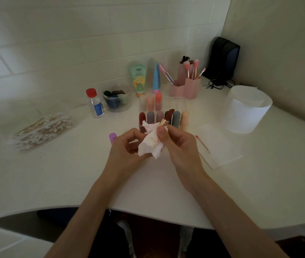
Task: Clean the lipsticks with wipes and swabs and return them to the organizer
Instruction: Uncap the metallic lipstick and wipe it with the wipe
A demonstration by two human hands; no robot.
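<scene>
Two hands meet over the middle of the table (pixel 73 174), just in front of the organizer (pixel 174 104). The right hand (pixel 177 144) pinches the gold base of an uncapped lipstick (pixel 167 117) between thumb and curled fingers, its dark red tip tilted up and away toward the organizer. The left hand (pixel 125 148) curls around a crumpled white wipe (pixel 150 144) with pink smears, and the top of the wipe touches the lipstick's base. Behind them, capped lipsticks (pixel 150 117) stand upright in the clear organizer, a row of six in front and a few paler ones at the back. A purple cap (pixel 112 137) peeks out just left of the left hand. To the right, a used swab (pixel 202 143) with a red tip lies on a flat sheet (pixel 220 146), and beyond it stands a white tub (pixel 246 108). Far left, a pile of swabs (pixel 43 127) lies on the table. Along the wall stand a red-capped bottle (pixel 95 104), a clear jar (pixel 117 98), a green tube (pixel 138 78), a blue tube (pixel 156 77) and a pink brush holder (pixel 185 86), with a black box (pixel 224 60) in the corner.
</scene>
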